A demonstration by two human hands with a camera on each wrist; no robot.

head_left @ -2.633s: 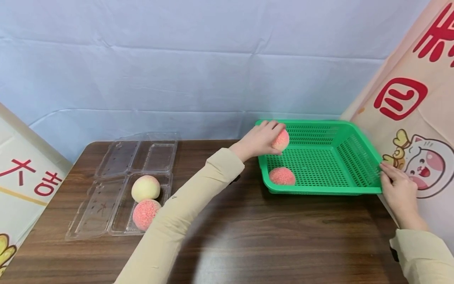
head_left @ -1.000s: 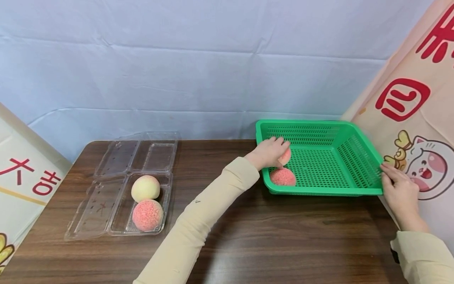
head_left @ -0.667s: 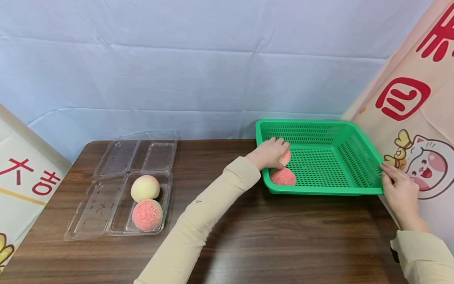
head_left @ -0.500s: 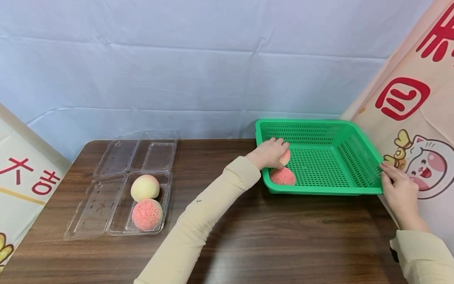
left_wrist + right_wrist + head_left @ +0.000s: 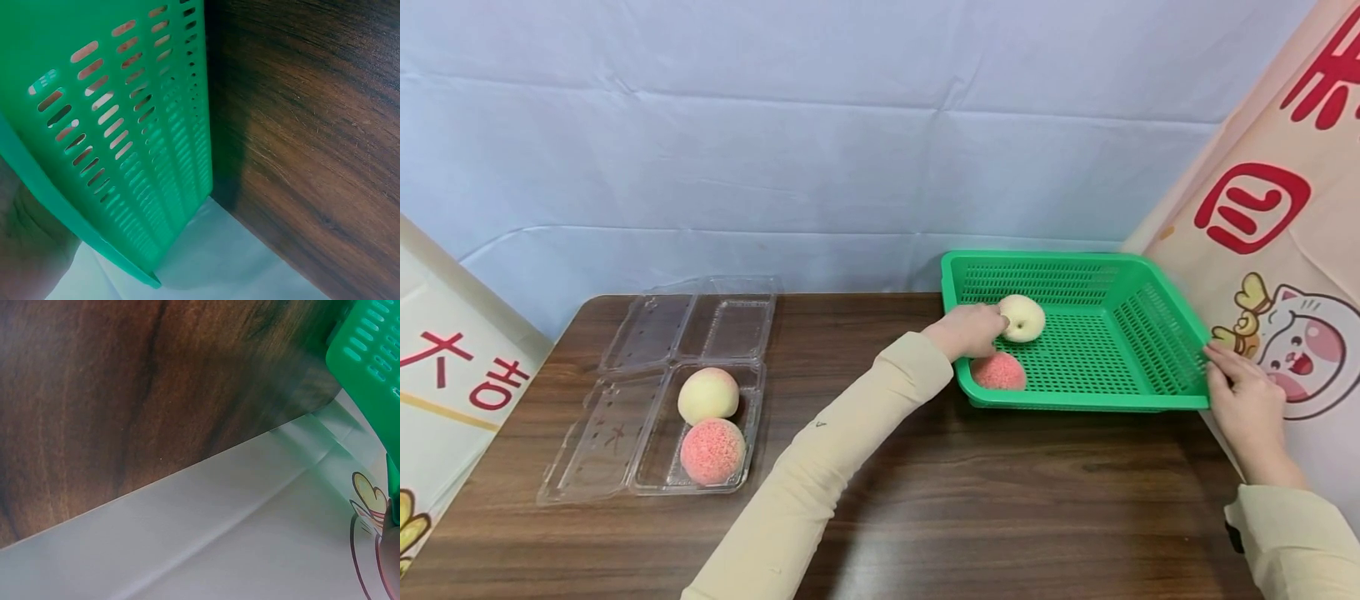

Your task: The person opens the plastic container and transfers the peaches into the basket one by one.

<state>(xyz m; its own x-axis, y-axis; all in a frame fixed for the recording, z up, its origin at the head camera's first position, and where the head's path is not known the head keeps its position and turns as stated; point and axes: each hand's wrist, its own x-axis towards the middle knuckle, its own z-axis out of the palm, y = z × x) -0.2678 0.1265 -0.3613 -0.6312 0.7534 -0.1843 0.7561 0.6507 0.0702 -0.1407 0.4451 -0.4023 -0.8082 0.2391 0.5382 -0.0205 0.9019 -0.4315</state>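
Observation:
My left hand (image 5: 973, 329) reaches over the left wall of the green plastic basket (image 5: 1082, 402), its fingertips right at the side of a pale peach (image 5: 1024, 320). This peach lies in the basket with its stem dimple facing up. Just in front of it, in the near left corner, sits a pink peach (image 5: 998, 372). My right hand (image 5: 1246, 408) grips the basket's right rim. The left wrist view shows the slotted basket wall (image 5: 125, 137) from outside, with part of the left hand (image 5: 31, 244) beyond the rim. In the right wrist view only a basket corner (image 5: 369, 375) appears.
At the left of the wooden table (image 5: 880, 500) an opened clear plastic clamshell box (image 5: 651, 475) lies flat. It holds a cream peach (image 5: 708, 396) and a pink one (image 5: 712, 451). A pale blue cloth (image 5: 775, 150) hangs behind, and a printed banner (image 5: 1262, 308) stands beside the basket.
My left hand has lowered a peach from the basket's left rim into it. The peach has since turned its pale side up and shifted right, out of the fingers. My right hand stays put.

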